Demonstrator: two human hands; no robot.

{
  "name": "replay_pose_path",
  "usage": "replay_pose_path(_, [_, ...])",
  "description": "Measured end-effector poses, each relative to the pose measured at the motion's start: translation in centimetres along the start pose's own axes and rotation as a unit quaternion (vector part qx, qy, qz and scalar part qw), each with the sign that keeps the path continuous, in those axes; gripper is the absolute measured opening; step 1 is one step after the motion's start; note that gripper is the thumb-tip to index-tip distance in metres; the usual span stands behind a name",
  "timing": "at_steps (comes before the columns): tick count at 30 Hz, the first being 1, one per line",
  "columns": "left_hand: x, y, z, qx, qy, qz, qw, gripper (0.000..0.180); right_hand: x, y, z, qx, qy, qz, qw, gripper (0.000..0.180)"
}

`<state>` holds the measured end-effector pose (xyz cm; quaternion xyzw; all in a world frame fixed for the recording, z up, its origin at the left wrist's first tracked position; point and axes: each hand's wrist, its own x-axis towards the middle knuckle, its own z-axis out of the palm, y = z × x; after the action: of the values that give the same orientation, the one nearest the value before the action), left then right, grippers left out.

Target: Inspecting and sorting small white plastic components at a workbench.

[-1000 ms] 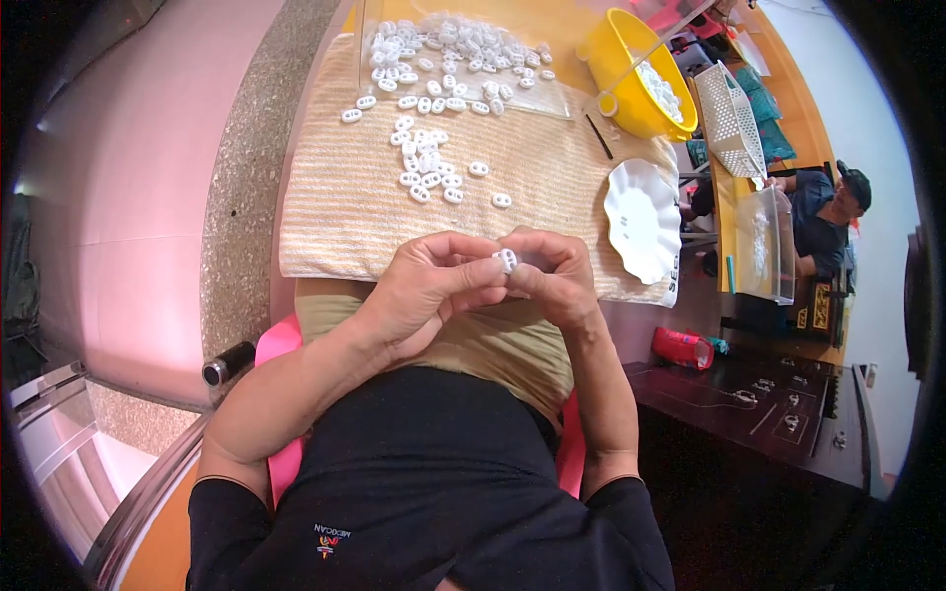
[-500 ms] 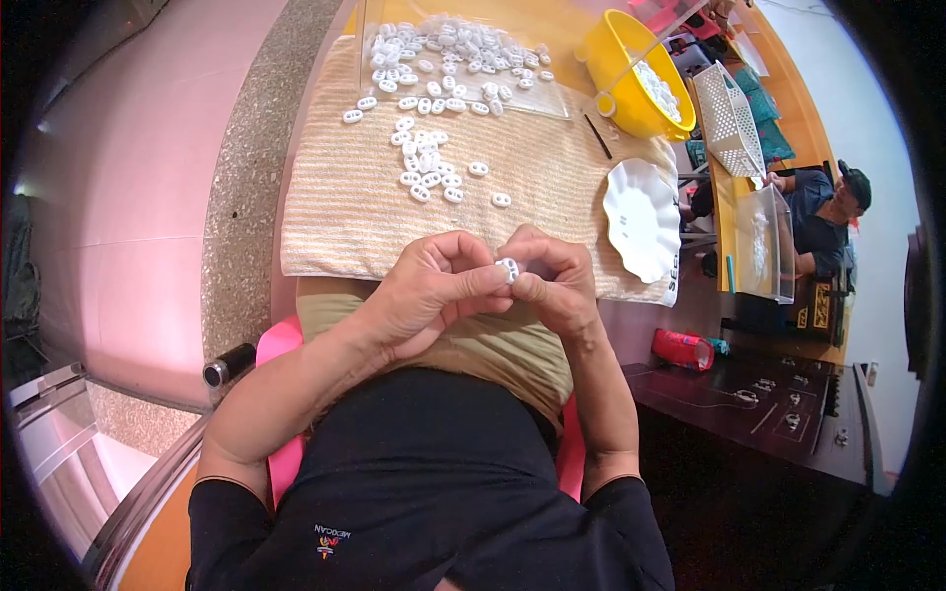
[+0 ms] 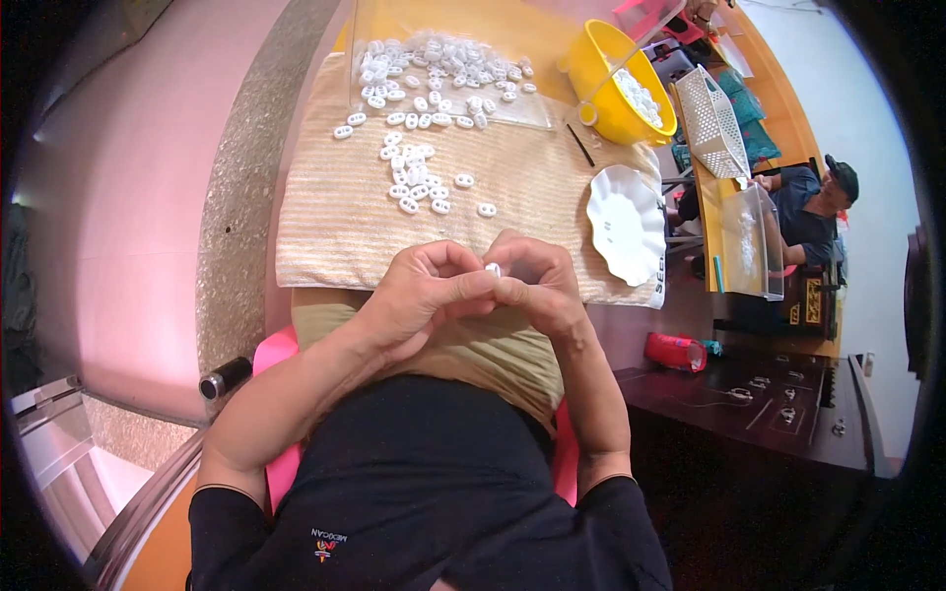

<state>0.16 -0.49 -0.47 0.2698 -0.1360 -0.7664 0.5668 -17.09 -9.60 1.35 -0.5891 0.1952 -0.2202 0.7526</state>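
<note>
Head view: I see a small white piece [image 3: 492, 269] pinched between both hands' fingertips, near edge of the striped mat [image 3: 325, 227]. Left hand [image 3: 424, 295] and right hand [image 3: 537, 286] both closed on it, touching. Far on the mat, loose white pieces [image 3: 419, 182]. White plate [image 3: 626, 225] right, yellow bowl [image 3: 611, 84] far right.

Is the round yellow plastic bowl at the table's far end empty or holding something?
Holding something: small white pieces lie heaped inside the yellow bowl.

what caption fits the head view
Both hands, left hand and right hand, pinch one small white piece above a striped mat.
</note>
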Motion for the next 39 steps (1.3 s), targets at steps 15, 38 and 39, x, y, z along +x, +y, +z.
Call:
replay_pose_path(15, [0.0, -0.4, -0.1, 0.004, 0.042, -0.011, 0.999, 0.012, 2.7, -6.1, -10.4, -0.27, 0.36, -0.127, 0.884, 0.022])
replay_pose_path(38, [-0.3, 0.3, 0.5, 0.013, 0.059, -0.014, 0.998, 0.01, 3.3, -7.0, -13.7, -0.417, 0.244, -0.02, 0.875, 0.021])
replay_pose_path(39, [-0.3, 0.2, 0.5, 0.018, 0.057, -0.01, 0.998, 0.01, 2.7, -7.2, -13.9, -0.424, 0.238, -0.014, 0.874, 0.021])
